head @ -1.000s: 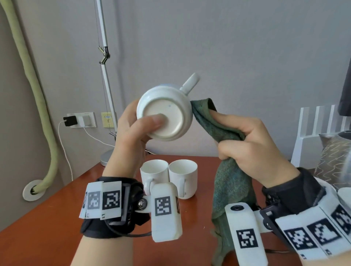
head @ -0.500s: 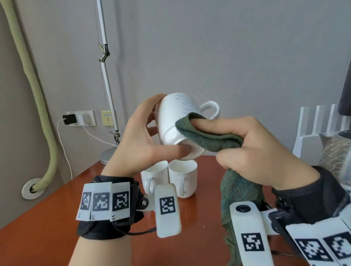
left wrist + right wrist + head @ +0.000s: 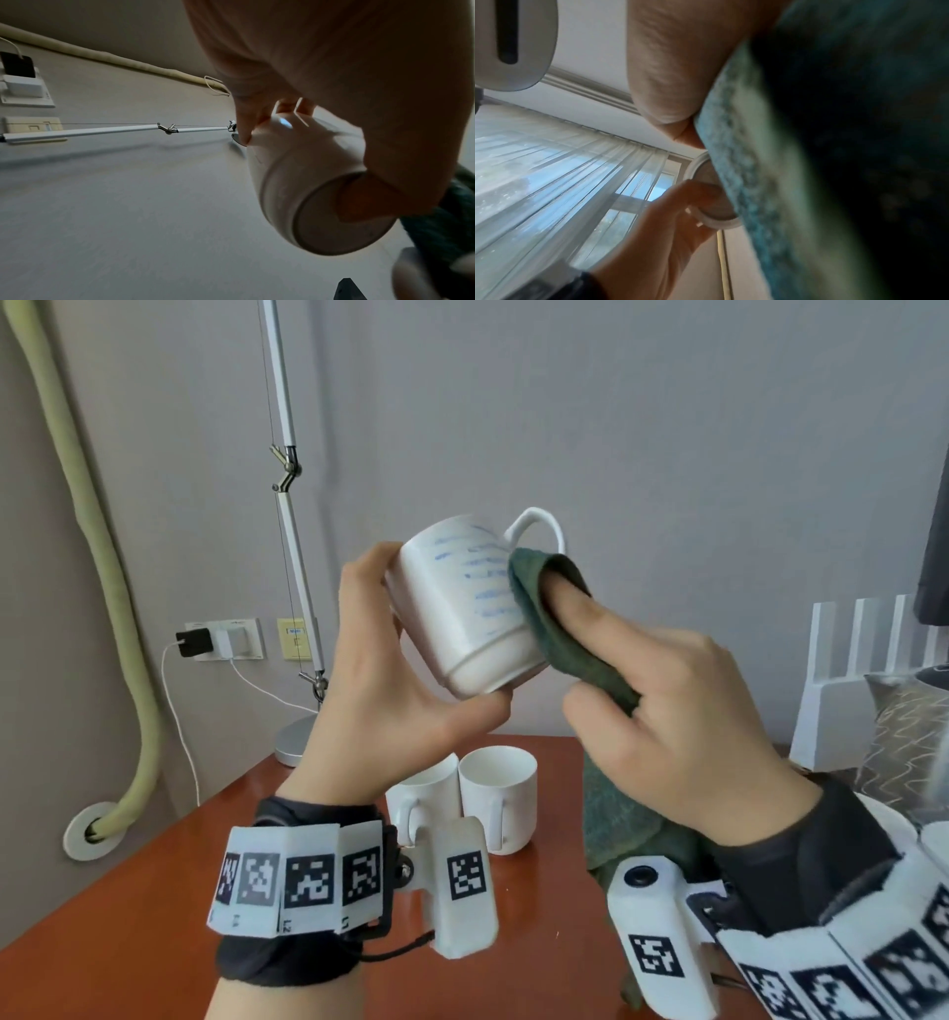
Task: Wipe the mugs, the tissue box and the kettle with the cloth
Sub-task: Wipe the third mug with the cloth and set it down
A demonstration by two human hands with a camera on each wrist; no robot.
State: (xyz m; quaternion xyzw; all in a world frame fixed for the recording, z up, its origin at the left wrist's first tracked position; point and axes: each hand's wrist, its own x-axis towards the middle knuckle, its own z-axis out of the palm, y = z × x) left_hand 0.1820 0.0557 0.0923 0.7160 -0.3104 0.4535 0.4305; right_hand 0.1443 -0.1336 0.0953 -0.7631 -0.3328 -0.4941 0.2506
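Observation:
My left hand (image 3: 405,680) grips a white mug with blue lettering (image 3: 462,603) in the air, tilted, thumb under its base and fingers at its rim, handle up at the back. The same mug (image 3: 308,182) shows its base in the left wrist view. My right hand (image 3: 662,695) holds a dark green cloth (image 3: 554,618) and presses it against the mug's right side. The cloth (image 3: 834,162) fills the right wrist view. Two more white mugs (image 3: 493,793) stand upright side by side on the red-brown table (image 3: 128,906). Tissue box and kettle are out of sight.
A floor lamp's silver pole (image 3: 292,531) and round base stand behind the table. Wall sockets with a charger (image 3: 221,639) and a green hose (image 3: 97,505) are at the left. A white chair with a patterned cushion (image 3: 893,726) is at the right.
The left hand has turned the mug from base-towards-me to side-on, lettering now facing me. The right hand's cloth has slid up from the mug's base to its side near the handle.

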